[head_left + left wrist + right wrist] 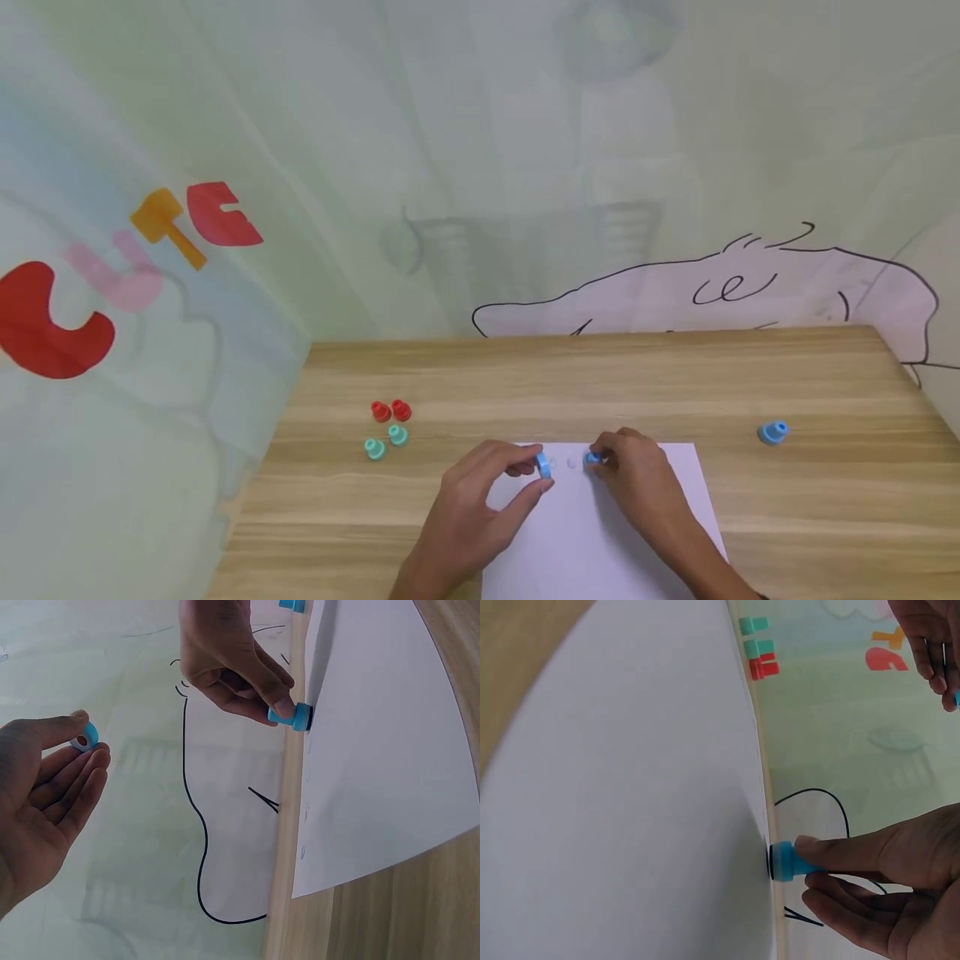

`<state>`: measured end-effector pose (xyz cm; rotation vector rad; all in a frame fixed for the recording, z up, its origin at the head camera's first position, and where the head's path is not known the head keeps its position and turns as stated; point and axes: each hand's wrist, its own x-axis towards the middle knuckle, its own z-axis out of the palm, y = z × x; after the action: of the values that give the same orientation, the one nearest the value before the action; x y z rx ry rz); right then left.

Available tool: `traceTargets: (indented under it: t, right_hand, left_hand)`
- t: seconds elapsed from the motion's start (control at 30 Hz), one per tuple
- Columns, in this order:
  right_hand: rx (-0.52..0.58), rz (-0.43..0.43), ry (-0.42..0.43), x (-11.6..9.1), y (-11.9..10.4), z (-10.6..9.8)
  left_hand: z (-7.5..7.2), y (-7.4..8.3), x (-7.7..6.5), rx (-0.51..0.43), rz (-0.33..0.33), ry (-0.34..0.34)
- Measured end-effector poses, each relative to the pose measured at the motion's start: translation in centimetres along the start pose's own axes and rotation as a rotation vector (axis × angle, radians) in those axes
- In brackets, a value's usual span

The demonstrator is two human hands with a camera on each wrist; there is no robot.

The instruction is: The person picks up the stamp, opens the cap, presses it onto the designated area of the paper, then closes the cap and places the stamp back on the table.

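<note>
A small blue toy stamp (593, 458) is pinched in my right hand (636, 473). In the right wrist view the stamp (784, 861) stands with its dark face right at the sheet, thumb and fingers around its handle. My left hand (480, 500) pinches a light-blue ring-shaped cap (543, 465) between thumb and fingers, raised over the paper's left part. The hollow of that cap (86, 738) shows in the left wrist view. Along the far edge of the white paper (585, 542), faint small blue prints (572, 463) run in a row between the hands.
Two red stamps (391, 410) and two mint-green stamps (386, 442) stand on the left of the wooden table (525, 383). Another blue stamp (773, 432) is at the right, beyond the paper. A printed cloth (337, 167) hangs behind the table and along its left side.
</note>
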<state>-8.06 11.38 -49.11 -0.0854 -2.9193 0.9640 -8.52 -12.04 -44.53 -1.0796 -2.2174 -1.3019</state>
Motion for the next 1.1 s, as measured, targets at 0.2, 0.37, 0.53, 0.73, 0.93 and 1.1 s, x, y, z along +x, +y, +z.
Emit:
traceTargets:
  t: [0.2,0.37,0.53,0.73,0.93,1.1]
  right_hand:
    - [0.057,0.004,0.029,-0.1,-0.2,-1.9]
    - [0.101,-0.016,0.106,-0.3,-0.4,-3.5]
    - [0.142,-0.06,0.169,-0.5,-0.8,-4.1]
    - [0.194,-0.083,0.221,-0.9,-1.4,-4.5]
    - [0.287,-0.102,0.241,-1.2,-1.8,-4.8]
    - [0.408,-0.081,0.177,-1.6,-2.5,-5.3]
  left_hand:
    - [-0.2,0.1,-0.1,0.019,-0.033,-0.008]
    - [-0.2,0.2,-0.1,0.016,-0.043,-0.011]
    - [-0.4,0.3,-0.1,0.009,-0.069,-0.018]
    - [-0.4,0.3,-0.1,-0.005,-0.073,0.012]
    - [-0.4,0.2,0.2,-0.004,-0.003,0.081]
    - [-0.4,0.3,0.3,-0.02,0.017,0.112]
